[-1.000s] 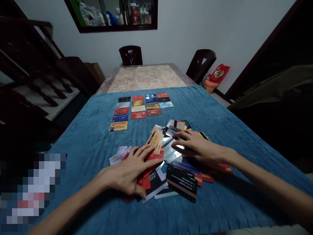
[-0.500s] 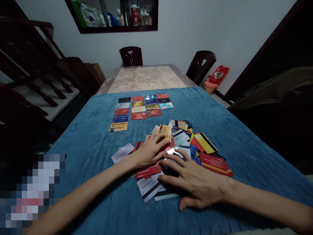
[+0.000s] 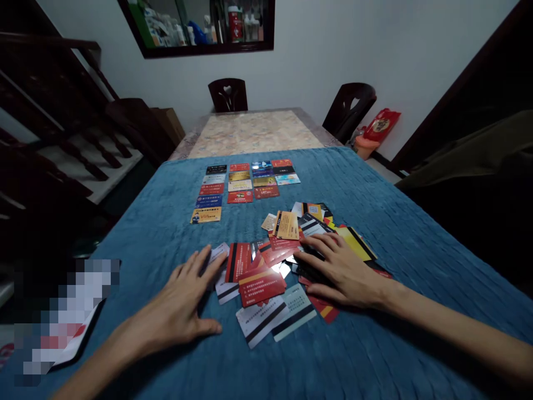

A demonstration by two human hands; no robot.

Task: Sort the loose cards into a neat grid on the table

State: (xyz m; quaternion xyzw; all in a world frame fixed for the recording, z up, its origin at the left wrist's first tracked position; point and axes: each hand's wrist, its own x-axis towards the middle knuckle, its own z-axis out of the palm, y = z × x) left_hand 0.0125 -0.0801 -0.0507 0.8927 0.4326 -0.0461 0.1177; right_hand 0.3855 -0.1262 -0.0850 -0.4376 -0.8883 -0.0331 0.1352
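Observation:
A loose heap of plastic cards lies between my hands, many with a magnetic stripe facing up. My left hand [image 3: 189, 300] is open with fingers spread at the heap's left side, its fingertips at a pale lilac card [image 3: 220, 253]. Lying over the right part of the heap, my right hand [image 3: 339, 270] is open too, hiding some cards under its palm. Between them are a red card [image 3: 261, 286], a white striped card [image 3: 262, 320] and a pale green card [image 3: 295, 313]. At the far side are an orange-yellow card [image 3: 286, 225] and a yellow card [image 3: 355, 243].
Beyond the heap, several cards lie face up in neat overlapping columns, an orange VIP card [image 3: 206, 215] nearest. A blue cloth [image 3: 166, 239] covers the near table; its patterned top [image 3: 258, 132] shows behind. Chairs [image 3: 227, 94] stand around. A blurred-out object [image 3: 77, 316] lies at left.
My left hand has moved left off the heap's middle. My right hand swept toward me, then back up and right. The cards have shifted about, uncovering red and white ones.

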